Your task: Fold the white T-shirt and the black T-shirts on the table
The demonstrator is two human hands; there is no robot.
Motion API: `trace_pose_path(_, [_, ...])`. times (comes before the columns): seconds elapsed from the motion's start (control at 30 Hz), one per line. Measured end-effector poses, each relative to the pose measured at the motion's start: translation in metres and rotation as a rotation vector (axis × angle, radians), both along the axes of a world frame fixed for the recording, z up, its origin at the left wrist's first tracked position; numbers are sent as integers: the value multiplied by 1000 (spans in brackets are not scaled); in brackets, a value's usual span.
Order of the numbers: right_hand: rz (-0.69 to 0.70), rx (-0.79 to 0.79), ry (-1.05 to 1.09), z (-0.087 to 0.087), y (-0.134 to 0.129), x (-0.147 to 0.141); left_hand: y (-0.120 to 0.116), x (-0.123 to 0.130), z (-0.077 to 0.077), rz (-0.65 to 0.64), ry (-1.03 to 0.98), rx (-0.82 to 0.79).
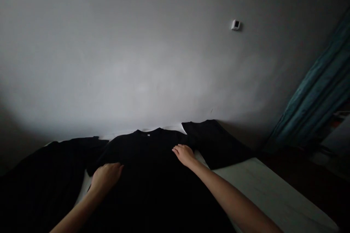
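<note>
1. Workpiece location. The black T-shirt [153,185] lies spread on the table [270,189], neckline toward the wall [153,65]. I can see its small white neck label [148,135] inside the collar.

2. Left hand [105,176]. It is over the left side of the T-shirt, below the shoulder. The fingers curl inward; I cannot tell whether they pinch fabric or only press on it.

3. Right hand [183,153]. It is over the opposite side, near the sleeve. The fingers lie close together and slightly bent; the dark cloth hides whether any fabric is pinched.

4. Adjacent items. One black garment [51,167] lies at left and a second dark garment [218,142] at right. Their edges run close to the T-shirt's sleeves; I cannot resolve any overlap in this light.

5. Handling, in my judgement. Apply light, even pressure with both hands, working outward from the centre line. Flat fingers should shift creases without dragging the cloth. Use the neck label as the centring reference.

6. Caution. Uneven pull could skew the collar, and a wide sweep could catch a neighbouring garment. Creases barely show on black, so I would check by touch.
</note>
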State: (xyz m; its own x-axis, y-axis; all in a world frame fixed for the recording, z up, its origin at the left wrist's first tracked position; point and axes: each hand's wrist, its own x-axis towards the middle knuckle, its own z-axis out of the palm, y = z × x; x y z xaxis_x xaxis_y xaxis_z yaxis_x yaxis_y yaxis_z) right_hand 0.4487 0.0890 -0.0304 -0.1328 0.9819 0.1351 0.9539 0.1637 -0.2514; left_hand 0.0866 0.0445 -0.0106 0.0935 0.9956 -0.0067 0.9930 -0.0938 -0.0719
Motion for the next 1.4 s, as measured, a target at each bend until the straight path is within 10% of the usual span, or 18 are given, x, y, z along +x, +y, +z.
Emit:
trace_pose_path(0.2, [-165,115,31,22,101,-13,126,16,32,3,-113,127])
trace_pose_path(0.47, [-209,76,54,-16,166,-44,232,17,-10,50,-157,110])
trace_pose_path(0.8, [-376,170,25,-22,149,-80,206,53,-31,32,-74,383])
trace_pose_path(0.93, [11,110,45,-43,107,-98,177,74,-48,-27,-88,430])
trace_pose_path(1.0, [174,44,53,-49,93,-80,163,60,-58,-164,-100,327])
trace_pose_path(1.1, [-2,-67,15,-40,91,-37,151,12,-58,-266,-27,124])
trace_pose_path(1.2, [-207,-83,-46,-24,102,-25,149,-11,-42,46,97,159])
trace_pose_path(1.4, [-45,-32,37,-31,116,-80,147,53,-47,-62,-26,264])
